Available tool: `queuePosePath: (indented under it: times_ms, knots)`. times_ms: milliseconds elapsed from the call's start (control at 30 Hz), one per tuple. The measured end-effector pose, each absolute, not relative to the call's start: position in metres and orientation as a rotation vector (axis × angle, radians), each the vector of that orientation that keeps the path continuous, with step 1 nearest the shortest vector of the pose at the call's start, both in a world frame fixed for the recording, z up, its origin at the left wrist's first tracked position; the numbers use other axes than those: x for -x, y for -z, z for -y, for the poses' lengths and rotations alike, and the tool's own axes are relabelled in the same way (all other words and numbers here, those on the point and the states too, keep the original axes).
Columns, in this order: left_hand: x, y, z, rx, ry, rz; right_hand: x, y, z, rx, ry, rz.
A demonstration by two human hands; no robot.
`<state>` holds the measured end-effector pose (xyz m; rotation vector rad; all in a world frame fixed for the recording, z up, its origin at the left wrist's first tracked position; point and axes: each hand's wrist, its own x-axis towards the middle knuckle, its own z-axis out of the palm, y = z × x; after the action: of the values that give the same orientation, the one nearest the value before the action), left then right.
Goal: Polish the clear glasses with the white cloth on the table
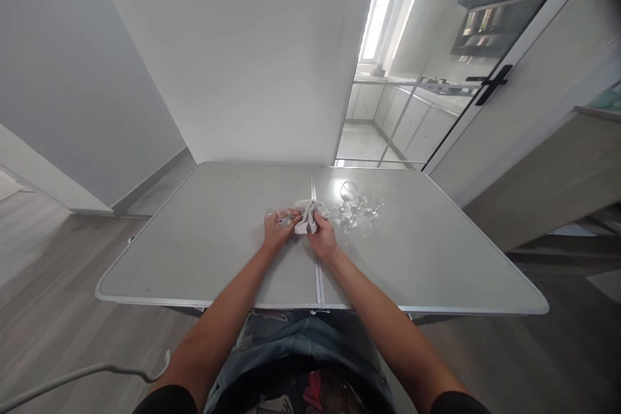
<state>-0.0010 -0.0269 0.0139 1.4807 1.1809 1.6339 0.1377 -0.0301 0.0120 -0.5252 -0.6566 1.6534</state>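
The left hand (pixel 277 228) covers much of the glass (pixel 274 215). The glasses (pixel 356 204) near the table's (pixel 204 239) far edge are too small and glare-washed to count.

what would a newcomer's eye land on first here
Two hands meet at the middle of the grey folding table: the left hand holds a clear glass lying on its side, and the right hand grips a crumpled white cloth against it. Just right of them, a cluster of stemmed glasses glints in the light.
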Motion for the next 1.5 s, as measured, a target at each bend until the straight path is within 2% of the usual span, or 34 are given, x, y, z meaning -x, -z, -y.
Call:
queuePosePath:
  times_ms: [167, 267, 467, 667, 900, 1067, 1267, 1500]
  knots:
    - [0.004, -0.006, 0.021, -1.431, -1.690, -1.275, -0.137, -0.014, 0.033, 0.535, -1.782, 0.755]
    - [0.006, -0.007, 0.020, -1.361, -1.737, -1.366, -0.139, -0.014, 0.034, 0.592, -1.753, 0.719]
    - [0.003, -0.007, 0.023, -1.370, -1.641, -1.221, -0.140, -0.017, 0.032, 0.527, -1.713, 0.692]
    - [0.009, -0.008, 0.017, -1.330, -1.781, -1.362, -0.143, -0.012, 0.032, 0.598, -1.787, 0.660]
    - [0.001, -0.009, 0.024, -1.283, -1.642, -1.213, -0.141, -0.011, 0.028, 0.513, -1.776, 0.675]
    - [0.009, -0.008, 0.017, -1.322, -1.747, -1.360, -0.143, -0.010, 0.031, 0.606, -1.868, 0.666]
    - [0.008, -0.009, 0.018, -1.349, -1.663, -1.296, -0.144, -0.011, 0.029, 0.539, -1.770, 0.590]
    - [0.003, -0.011, 0.022, -1.327, -1.695, -1.309, -0.144, -0.004, 0.024, 0.673, -1.694, 0.634]
